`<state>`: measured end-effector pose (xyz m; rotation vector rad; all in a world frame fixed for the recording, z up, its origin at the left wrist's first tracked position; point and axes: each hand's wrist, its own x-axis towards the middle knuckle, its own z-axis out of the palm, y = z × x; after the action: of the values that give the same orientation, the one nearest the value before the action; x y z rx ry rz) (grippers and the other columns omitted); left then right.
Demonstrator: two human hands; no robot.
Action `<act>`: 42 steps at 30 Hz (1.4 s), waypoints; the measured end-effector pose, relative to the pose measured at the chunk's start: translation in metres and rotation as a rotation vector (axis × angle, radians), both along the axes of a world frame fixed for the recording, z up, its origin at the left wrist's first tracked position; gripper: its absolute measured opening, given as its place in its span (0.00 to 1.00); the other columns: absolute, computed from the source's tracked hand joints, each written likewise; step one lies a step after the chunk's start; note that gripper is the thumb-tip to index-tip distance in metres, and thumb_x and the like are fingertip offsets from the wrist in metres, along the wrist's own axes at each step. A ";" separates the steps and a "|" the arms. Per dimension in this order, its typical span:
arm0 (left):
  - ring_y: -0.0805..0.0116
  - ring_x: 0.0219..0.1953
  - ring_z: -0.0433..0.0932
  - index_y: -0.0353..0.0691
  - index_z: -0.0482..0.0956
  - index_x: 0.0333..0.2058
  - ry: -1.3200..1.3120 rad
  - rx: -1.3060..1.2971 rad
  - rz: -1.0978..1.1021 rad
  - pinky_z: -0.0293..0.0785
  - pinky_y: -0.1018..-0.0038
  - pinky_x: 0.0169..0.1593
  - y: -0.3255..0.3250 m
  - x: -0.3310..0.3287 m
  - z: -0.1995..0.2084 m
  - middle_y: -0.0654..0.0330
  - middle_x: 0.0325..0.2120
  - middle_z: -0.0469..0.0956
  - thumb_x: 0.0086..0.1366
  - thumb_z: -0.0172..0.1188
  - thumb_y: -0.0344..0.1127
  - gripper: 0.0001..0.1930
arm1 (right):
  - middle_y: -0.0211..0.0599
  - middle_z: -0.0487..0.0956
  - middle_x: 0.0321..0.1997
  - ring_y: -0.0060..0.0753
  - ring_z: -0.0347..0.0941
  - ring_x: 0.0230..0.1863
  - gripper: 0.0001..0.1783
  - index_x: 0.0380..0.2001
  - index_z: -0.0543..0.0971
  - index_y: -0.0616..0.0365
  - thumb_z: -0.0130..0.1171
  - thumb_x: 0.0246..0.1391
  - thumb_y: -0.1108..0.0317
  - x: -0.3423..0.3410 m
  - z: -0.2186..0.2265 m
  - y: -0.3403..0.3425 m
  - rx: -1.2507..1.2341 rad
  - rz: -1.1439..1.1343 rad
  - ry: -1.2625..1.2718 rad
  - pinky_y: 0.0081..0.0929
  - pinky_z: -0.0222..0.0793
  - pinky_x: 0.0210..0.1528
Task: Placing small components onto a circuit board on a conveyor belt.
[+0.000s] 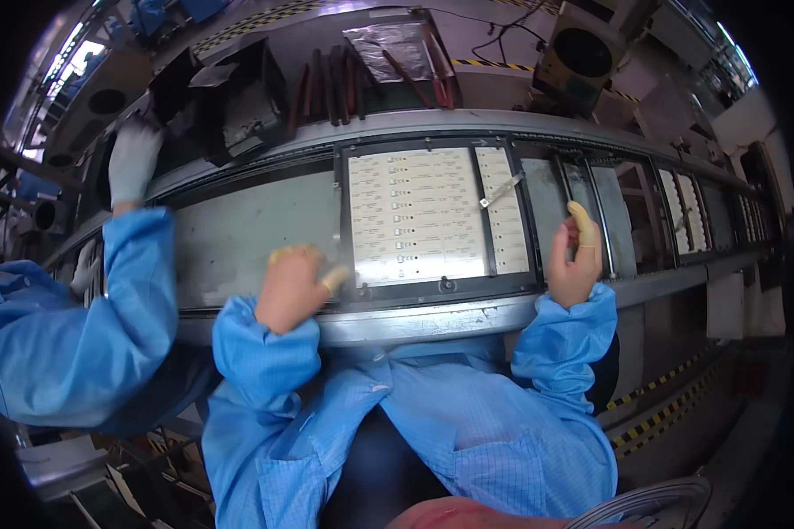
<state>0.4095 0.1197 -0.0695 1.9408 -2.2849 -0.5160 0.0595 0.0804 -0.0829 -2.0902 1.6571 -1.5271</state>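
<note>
Our blurred left hand (293,284) looks half-curled, its hold unclear; our right hand (577,257) is loosely open, empty. Between them the black frame (496,285) sits on the conveyor (397,328); we'd best touch its rim, not the white boards (432,212).

Two hands of the wearer are showing, one left hand (293,286) and one right hand (576,260), while two gloved hands (135,163) are belonging to one co-worker. One black frame (388,293) is holding two white sections (450,229), with one crossbar (487,234) dividing them and one metal strip (501,190) lying across. Several long tools (333,84) are crowding too closely for counting; at least two boxes (560,84) with round openings are standing beyond.
</note>
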 end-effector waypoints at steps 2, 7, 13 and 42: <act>0.49 0.38 0.73 0.35 0.76 0.32 -0.103 -0.133 0.114 0.68 0.61 0.45 -0.023 0.011 0.009 0.50 0.36 0.75 0.56 0.57 0.42 0.15 | 0.33 0.73 0.31 0.22 0.67 0.28 0.17 0.47 0.73 0.60 0.51 0.52 0.78 -0.016 -0.025 -0.001 -0.021 -0.182 0.008 0.17 0.65 0.32; 0.49 0.35 0.75 0.36 0.72 0.36 -0.188 -0.444 0.309 0.72 0.59 0.38 -0.126 0.039 -0.007 0.48 0.33 0.73 0.56 0.56 0.39 0.13 | 0.29 0.73 0.31 0.18 0.65 0.27 0.17 0.48 0.73 0.58 0.50 0.54 0.76 -0.025 -0.042 -0.005 0.073 -0.242 -0.173 0.16 0.63 0.29; 0.50 0.34 0.78 0.35 0.72 0.34 -0.501 -0.526 0.214 0.75 0.57 0.36 -0.207 0.040 -0.040 0.48 0.32 0.75 0.55 0.55 0.34 0.11 | 0.31 0.73 0.33 0.20 0.66 0.29 0.17 0.47 0.73 0.59 0.50 0.53 0.76 -0.017 -0.036 -0.003 0.141 -0.140 -0.077 0.17 0.64 0.29; 0.57 0.29 0.76 0.42 0.68 0.39 -0.250 -0.421 -0.259 0.74 0.64 0.29 -0.059 0.006 0.041 0.55 0.32 0.70 0.56 0.48 0.29 0.11 | 0.39 0.73 0.35 0.32 0.69 0.32 0.21 0.47 0.72 0.60 0.58 0.46 0.74 0.061 0.031 0.014 0.120 0.263 0.291 0.23 0.67 0.34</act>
<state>0.4158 0.0606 -0.0290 1.5913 -2.5463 0.1965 0.1203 0.0947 -0.0522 -2.4376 1.4316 -1.0628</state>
